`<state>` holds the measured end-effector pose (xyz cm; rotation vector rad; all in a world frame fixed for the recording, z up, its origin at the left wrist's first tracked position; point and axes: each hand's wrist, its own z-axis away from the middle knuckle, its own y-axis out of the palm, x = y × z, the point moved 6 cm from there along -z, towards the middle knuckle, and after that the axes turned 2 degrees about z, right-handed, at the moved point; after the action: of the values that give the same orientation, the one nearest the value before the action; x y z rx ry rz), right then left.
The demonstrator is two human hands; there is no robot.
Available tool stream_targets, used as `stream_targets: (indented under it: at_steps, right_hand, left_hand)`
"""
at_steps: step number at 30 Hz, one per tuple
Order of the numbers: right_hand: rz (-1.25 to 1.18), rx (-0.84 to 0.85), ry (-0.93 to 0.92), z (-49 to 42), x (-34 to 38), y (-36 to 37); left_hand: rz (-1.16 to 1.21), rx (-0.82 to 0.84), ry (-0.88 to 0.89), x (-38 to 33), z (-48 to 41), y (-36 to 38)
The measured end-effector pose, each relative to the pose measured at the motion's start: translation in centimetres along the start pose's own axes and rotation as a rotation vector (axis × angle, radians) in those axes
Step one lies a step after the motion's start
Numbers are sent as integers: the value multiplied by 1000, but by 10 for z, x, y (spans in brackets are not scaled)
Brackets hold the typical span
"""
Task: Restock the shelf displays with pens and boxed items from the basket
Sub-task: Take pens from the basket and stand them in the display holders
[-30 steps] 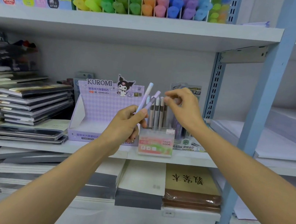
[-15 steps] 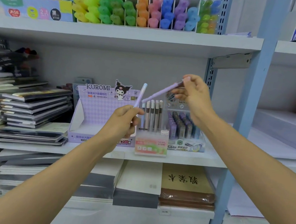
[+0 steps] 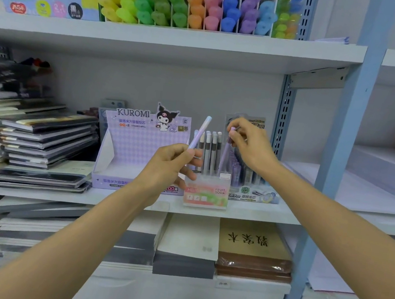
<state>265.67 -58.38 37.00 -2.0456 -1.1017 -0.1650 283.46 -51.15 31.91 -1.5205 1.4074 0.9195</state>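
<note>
My left hand (image 3: 170,168) was curled round the lower end of a pastel pen (image 3: 200,134). Its barrel faded from lilac near my fingers (image 3: 192,154) to pale blue at the tip, which tilted toward 1 o'clock. My right hand (image 3: 251,148) pinched the top of a lilac pen (image 3: 224,154) between thumb and forefinger. That pen stood nearly upright with its lower end inside the clear FRUIT SODA holder (image 3: 206,194), at the 3 o'clock end of a row of grey-and-white pens (image 3: 207,150). The holder sat on the middle shelf (image 3: 253,212), just at 3 o'clock of the purple KUROMI display box (image 3: 137,148), which my left hand partly hid. Bright highlighters (image 3: 187,4) filled the shelf at 12 o'clock.
</note>
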Motion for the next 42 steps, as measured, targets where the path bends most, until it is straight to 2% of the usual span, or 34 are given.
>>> stream_targets:
  at_steps: [4,10,13,15,16,18,20,23,28,33,37,39,42]
  right_hand:
    - [15,61,-10,-5,-4,5]
    - [53,-83,-39,-10,-8,9]
    - [163,-13,18,-11,-14,18]
    - [139,-16,38,-9,-13,16]
    - [70,-46,29,-7,-8,13]
    - [-222,-56,5,-3,6,4]
    - [-522,60,9,0,20,4]
    - [-611,159,-25,4,35,3]
    - [-815,97,74,10,27,-6]
    - [-775,307,104,21,28,2]
    - [-594,425,59,22,32,4]
    - [-511,360,18,19,36,-1]
    - [-517,214,-52,14,50,-11]
  left_hand:
    - [-1,10,-3,5,-1,0]
    - [9,10,-9,7,-3,0]
    - [0,17,-9,7,-3,0]
    - [-13,20,-5,6,-3,-1]
    - [-21,18,-2,6,-3,-1]
    - [-33,12,8,5,-3,-1]
    - [-40,15,15,4,-2,0]
    - [-27,6,20,-1,0,1]
    - [214,-193,25,-13,1,-22]
    - [407,-291,89,-20,3,-26]
    - [374,-264,172,-28,6,-21]
    - [283,-250,228,-34,6,-18]
    - [117,-216,319,-45,6,-5]
